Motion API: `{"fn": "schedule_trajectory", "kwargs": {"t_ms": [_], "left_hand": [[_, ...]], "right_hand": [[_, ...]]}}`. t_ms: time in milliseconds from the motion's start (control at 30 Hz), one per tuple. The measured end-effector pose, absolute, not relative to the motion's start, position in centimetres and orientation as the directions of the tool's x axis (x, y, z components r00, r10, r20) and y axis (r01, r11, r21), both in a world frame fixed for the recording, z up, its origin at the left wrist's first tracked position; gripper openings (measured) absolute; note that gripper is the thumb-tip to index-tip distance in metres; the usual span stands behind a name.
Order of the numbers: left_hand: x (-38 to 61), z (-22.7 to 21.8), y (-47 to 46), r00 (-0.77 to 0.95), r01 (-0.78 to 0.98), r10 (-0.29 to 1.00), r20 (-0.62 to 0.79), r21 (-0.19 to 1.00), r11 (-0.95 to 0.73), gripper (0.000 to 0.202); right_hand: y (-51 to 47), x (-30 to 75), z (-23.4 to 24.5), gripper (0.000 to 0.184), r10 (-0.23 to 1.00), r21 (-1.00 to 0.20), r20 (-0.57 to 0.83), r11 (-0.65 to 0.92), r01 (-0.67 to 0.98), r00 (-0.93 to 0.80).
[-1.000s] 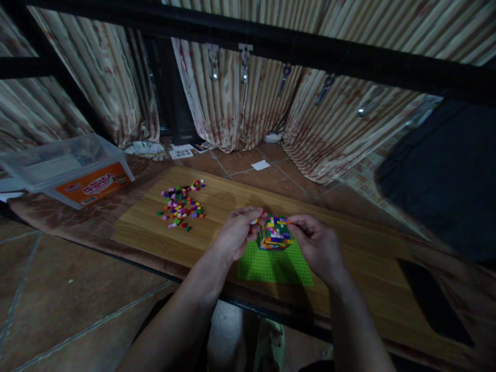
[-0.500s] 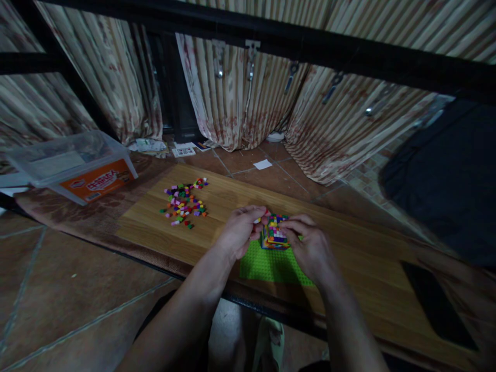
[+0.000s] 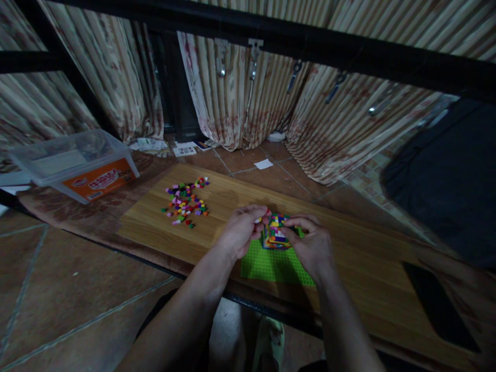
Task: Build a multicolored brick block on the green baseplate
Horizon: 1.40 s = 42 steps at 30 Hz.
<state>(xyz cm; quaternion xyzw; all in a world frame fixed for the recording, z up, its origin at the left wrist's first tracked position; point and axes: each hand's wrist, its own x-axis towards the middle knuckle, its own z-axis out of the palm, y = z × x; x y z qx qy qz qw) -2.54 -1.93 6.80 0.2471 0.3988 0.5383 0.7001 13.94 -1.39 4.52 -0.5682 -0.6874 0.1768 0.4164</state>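
Note:
A small block-shaped build of multicoloured toy bricks stands on a bright green studded baseplate. My left hand is closed at its left side, with a few small toy bricks, red and yellowish, showing at the fingertips. From the right, my right hand reaches over the build. Its thumb and forefinger are pinched together at the top right edge, touching the bricks there; whatever lies between them is hidden by the fingers.
Loose coloured bricks lie scattered on the wooden board, left of my hands. Beyond them, a clear plastic tub with an orange label sits on brown cloth. A flat black object lies at the right. A dark bar crosses above.
The view has shifted very slightly. My right hand has turned a little at the build's top edge; my left hand keeps its place with the bricks.

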Motion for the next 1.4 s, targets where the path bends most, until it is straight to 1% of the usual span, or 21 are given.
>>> {"fn": "schedule_trajectory", "kwargs": {"t_ms": [100, 300, 433, 633, 767, 933, 1000, 1067, 1167, 1400], "left_hand": [[-2.5, 6.8, -2.0, 0.099, -0.555, 0.949, -0.3, 0.775, 0.303, 0.008], [-2.5, 6.9, -1.9, 0.112, -0.551, 0.944, -0.311, 0.771, 0.319, 0.007], [-2.5, 6.9, -1.9, 0.114, -0.544, 0.945, -0.308, 0.776, 0.319, 0.007], [-2.2, 6.6, -2.0, 0.114, -0.522, 0.948, -0.296, 0.794, 0.311, 0.01], [-2.1, 6.5, -2.0, 0.121, -0.5, 0.943, -0.311, 0.801, 0.329, 0.013], [-1.9, 6.3, -2.0, 0.147, -0.474, 0.943, -0.298, 0.816, 0.331, 0.012], [-1.8, 6.2, -2.0, 0.177, -0.461, 0.938, -0.297, 0.817, 0.346, 0.012], [-1.7, 6.2, -2.1, 0.216, -0.454, 0.932, -0.292, 0.815, 0.36, 0.013], [-1.6, 6.2, -2.2, 0.277, -0.458, 0.921, -0.273, 0.806, 0.376, 0.015], [-1.6, 6.5, -2.5, 0.348, -0.481, 0.902, -0.256, 0.777, 0.406, 0.017]], "right_hand": [[-1.4, 14.0, 4.5, 0.01, 0.923, -0.71, 0.386, 0.299, 0.637, -0.002], [-1.8, 14.1, 4.7, 0.012, 0.891, -0.604, 0.448, 0.361, 0.71, -0.072], [-1.8, 14.1, 4.6, 0.013, 0.893, -0.595, 0.443, 0.359, 0.719, -0.08], [-1.3, 14.5, 3.8, 0.014, 0.911, -0.655, 0.41, 0.323, 0.683, -0.038], [-1.1, 15.3, 3.6, 0.013, 0.915, -0.741, 0.403, 0.336, 0.582, -0.014], [-1.3, 15.8, 5.1, 0.014, 0.886, -0.817, 0.453, 0.367, 0.445, 0.099], [-1.6, 15.4, 5.7, 0.015, 0.894, -0.834, 0.443, 0.384, 0.397, 0.067], [-1.8, 14.8, 6.0, 0.017, 0.914, -0.853, 0.405, 0.384, 0.354, -0.015], [-2.0, 13.8, 6.0, 0.02, 0.923, -0.859, 0.374, 0.381, 0.343, -0.089], [-2.2, 12.8, 5.8, 0.011, 0.916, -0.856, 0.398, 0.389, 0.341, -0.046]]}}
